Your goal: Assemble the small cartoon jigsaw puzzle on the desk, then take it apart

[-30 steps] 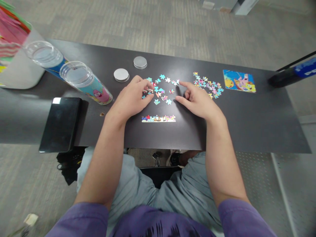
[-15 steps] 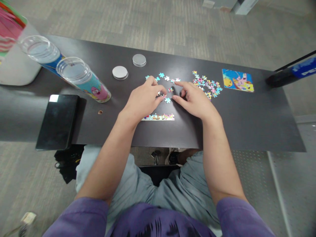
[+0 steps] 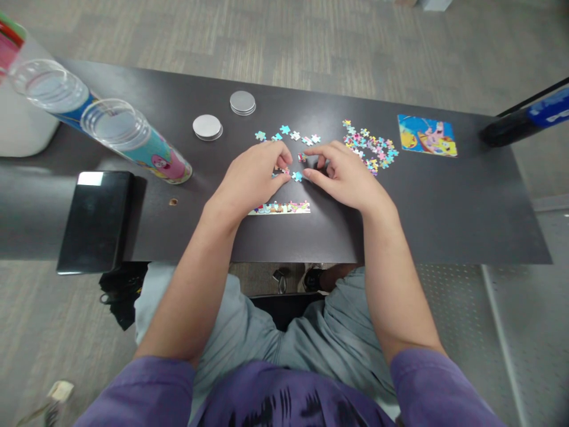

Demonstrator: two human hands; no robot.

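Observation:
My left hand (image 3: 255,175) rests low over the table, its thumb and index finger apart around a few small puzzle pieces (image 3: 284,171) that the fingers partly cover. Opposite it, my right hand (image 3: 341,173) has its index finger stretched out beside a small red-and-white puzzle piece (image 3: 302,157), with the thumb held apart. Whether that fingertip touches the piece is unclear. A light blue puzzle piece (image 3: 297,177) lies between the two thumbs. Nearer to me is a joined strip of puzzle pieces (image 3: 284,208), its left end behind my left wrist.
Loose blue and white pieces (image 3: 294,136) lie beyond my hands, and a heap of pieces (image 3: 373,148) is to the right. Further right is a cartoon picture card (image 3: 427,136). Leftward stand round lids (image 3: 207,126), clear-topped cartoon tubes (image 3: 155,157) and a black tablet (image 3: 95,219).
The view has shifted slightly. My left fingers have moved a little away from the small red-and-white piece, while my right index finger has come closer to it.

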